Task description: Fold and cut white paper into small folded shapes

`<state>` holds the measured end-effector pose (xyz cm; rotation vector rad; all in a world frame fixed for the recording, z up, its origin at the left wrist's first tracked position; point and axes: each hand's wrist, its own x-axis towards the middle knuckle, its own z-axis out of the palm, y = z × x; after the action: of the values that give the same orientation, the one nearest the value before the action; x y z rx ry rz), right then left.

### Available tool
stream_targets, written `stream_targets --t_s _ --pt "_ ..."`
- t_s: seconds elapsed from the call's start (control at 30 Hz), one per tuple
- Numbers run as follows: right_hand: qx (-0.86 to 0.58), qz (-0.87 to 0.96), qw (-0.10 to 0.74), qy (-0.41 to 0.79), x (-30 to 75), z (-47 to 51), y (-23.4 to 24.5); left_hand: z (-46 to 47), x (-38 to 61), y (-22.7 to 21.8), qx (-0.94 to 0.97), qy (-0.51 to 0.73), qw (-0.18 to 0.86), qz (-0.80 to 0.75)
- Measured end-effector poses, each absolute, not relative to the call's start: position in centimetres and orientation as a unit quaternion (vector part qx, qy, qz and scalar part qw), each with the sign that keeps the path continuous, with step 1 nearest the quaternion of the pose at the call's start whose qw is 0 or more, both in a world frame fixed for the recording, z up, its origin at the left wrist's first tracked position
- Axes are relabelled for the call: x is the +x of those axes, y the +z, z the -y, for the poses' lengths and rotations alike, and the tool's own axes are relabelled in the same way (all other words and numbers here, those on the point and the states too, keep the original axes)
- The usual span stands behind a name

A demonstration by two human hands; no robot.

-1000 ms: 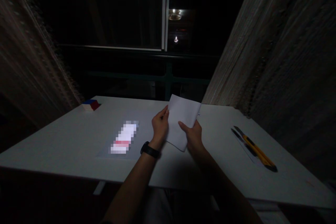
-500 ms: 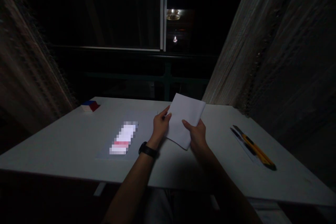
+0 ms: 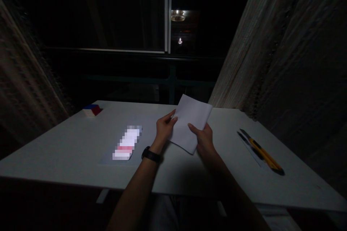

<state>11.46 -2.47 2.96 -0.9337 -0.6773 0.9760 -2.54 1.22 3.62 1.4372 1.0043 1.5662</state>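
From my remote seat I see both hands up on one white sheet of paper (image 3: 190, 121), which sits just right of the frame's centre, lifted clear of the desk (image 3: 67, 144) and tilted with its far corner toward the dark window. My left hand (image 3: 164, 130), the one with the black watch (image 3: 150, 155) on its wrist, pinches the sheet's left edge between thumb and fingers. My right hand (image 3: 205, 139) grips the lower right edge, thumb lying across the front face. Both hands are closed on the paper; neither is free. I judge the sheet already folded down to a smaller oblong, as it looks compact and stiff, though in this dim light I cannot count the layers or find a crease. I see no cut or mark on it. At the right of the frame a yellow utility knife (image 3: 267, 155) lies on the desk beside a thin dark tool, well apart from my hands and untouched. Left of centre a flat sheet (image 3: 126, 144) lies on the desk near my left wrist, and a small red and blue block (image 3: 92, 109) sits at the desk's far left corner
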Motion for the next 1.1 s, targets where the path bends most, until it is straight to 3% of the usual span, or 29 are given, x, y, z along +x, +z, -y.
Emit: stream_targets --t_s 1.1 --pt "-0.446 0.277 0.721 0.453 13.1 2.5 3.7 -1.5 -3.5 3.6 0.531 0.649 0.364 -0.405"
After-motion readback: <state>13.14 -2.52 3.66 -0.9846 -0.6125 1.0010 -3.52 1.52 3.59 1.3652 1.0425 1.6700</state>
